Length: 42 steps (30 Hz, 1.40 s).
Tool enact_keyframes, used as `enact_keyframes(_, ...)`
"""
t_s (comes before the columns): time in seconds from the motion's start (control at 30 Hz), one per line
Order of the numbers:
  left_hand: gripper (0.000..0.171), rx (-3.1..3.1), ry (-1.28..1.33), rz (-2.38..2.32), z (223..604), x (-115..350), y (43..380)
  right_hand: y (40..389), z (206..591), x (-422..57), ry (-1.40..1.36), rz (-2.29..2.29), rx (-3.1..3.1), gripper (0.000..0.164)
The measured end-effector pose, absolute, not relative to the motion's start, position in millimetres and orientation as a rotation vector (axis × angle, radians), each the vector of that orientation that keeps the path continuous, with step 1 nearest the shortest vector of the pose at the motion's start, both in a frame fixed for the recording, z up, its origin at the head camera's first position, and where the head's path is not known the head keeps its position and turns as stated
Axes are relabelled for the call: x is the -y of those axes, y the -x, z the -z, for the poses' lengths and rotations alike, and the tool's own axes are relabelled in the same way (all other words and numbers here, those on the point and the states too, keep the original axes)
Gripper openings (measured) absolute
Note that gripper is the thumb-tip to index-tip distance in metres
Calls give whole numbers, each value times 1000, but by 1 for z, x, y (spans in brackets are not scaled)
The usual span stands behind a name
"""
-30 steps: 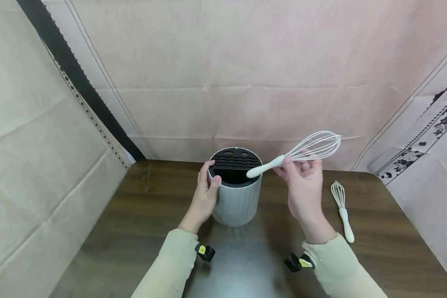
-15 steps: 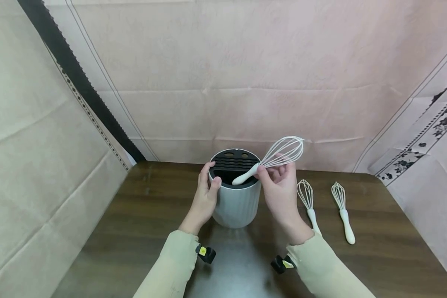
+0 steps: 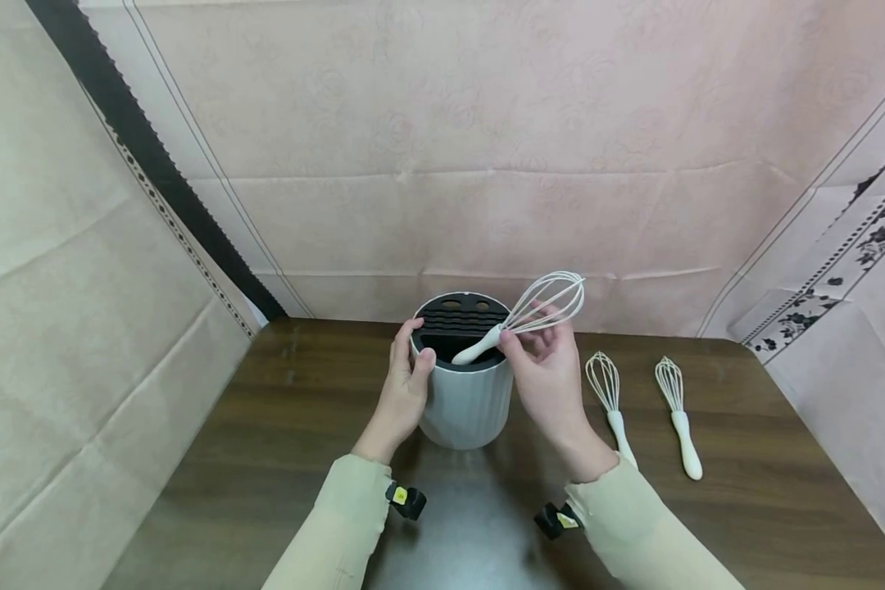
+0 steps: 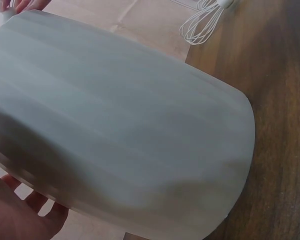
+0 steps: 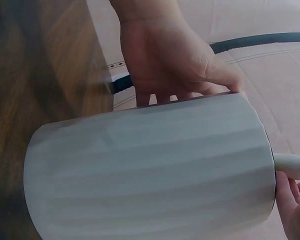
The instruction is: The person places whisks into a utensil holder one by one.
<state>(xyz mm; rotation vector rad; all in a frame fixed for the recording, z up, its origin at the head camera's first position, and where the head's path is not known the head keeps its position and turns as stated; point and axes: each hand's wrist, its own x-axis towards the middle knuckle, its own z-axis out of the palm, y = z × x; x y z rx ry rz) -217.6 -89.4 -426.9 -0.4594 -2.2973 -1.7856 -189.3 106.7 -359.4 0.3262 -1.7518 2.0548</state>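
A grey-white ribbed utensil holder (image 3: 466, 410) with a black slotted top stands upright on the table. My left hand (image 3: 404, 385) grips its left side, thumb at the rim and fingers round the far side. In my right hand (image 3: 549, 377) a white whisk (image 3: 479, 347) is pinched near where handle and wires meet. The whisk tilts, its handle end down in the holder's front opening and its wire head up to the right. The left wrist view is mostly filled by the holder's wall (image 4: 125, 115). In the right wrist view the handle (image 5: 289, 164) crosses the rim.
Two smaller white whisks lie on the wooden table (image 3: 302, 492) to the right: one whisk (image 3: 610, 401) beside my right forearm, the other whisk (image 3: 678, 419) farther right. Pale cloth (image 3: 442, 164) hangs behind the table's back edge and along both sides.
My right hand has moved left and brought the whisk's handle end from over the rim into the holder's opening. A smaller whisk has come into view behind it. The left hand keeps its grip.
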Motion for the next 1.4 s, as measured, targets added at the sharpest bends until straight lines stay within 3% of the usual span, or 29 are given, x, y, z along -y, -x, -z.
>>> enact_keyframes(0.3, 47, 2284, 456, 1788, 426, 90, 219, 185, 350, -106, -357, -1984, 1878, 57)
enact_keyframes(0.53, 47, 2298, 441, 1783, 427, 90, 218, 171, 330, -103, -393, -1898, 2015, 50)
enact_keyframes(0.93, 49, 2313, 443, 1772, 425, 90, 217, 168, 327, -106, -383, -1847, 2132, 72)
enact_keyframes(1.4, 46, 2302, 440, 1784, 427, 88, 217, 179, 345, -118, -413, -1886, 2043, 63)
